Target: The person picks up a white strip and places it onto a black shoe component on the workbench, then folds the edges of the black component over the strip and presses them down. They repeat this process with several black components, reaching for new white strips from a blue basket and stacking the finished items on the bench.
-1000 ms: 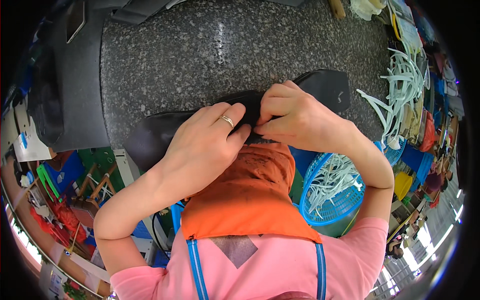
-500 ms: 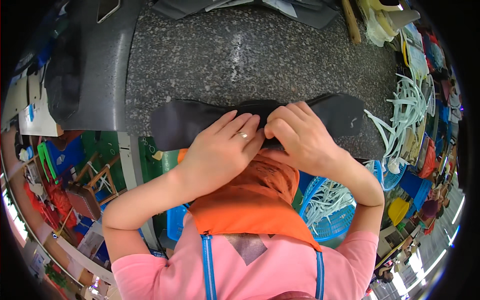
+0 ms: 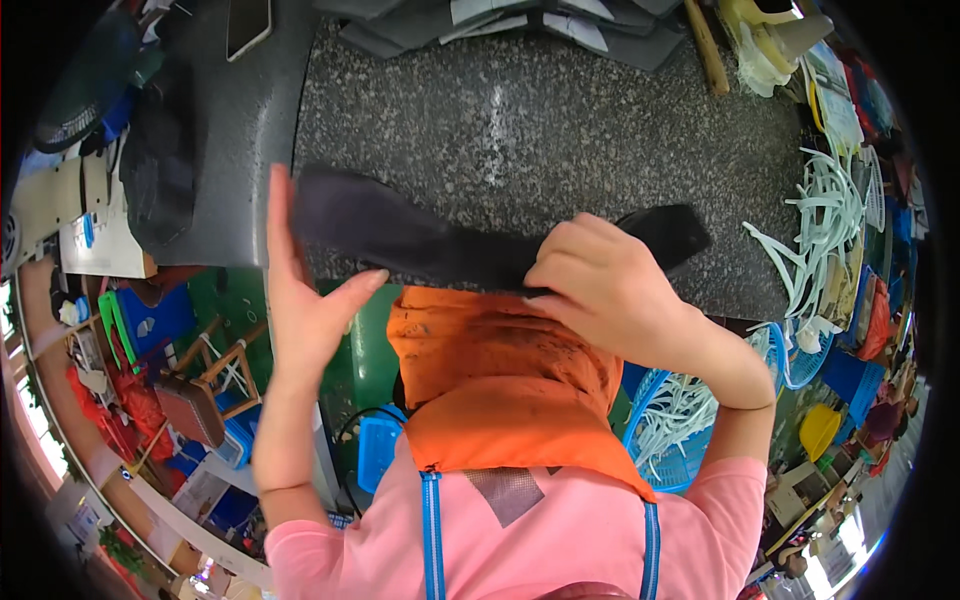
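dark strip (image 3: 420, 240) blurred, perhaps fabric, middle under right hand (image 3: 610, 295)

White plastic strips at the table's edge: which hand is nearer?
Right. The right hand presses on the dark fabric strip, on the side toward the white plastic strips. The left hand is open at the strip's far end, much farther away.

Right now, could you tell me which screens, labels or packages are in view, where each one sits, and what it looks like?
Phone: top left, flat on the grey surface; dark rectangular screen, light edge.
Label: far left, on the pale board; small upright blue strip.
No packages are clear enough to tell.
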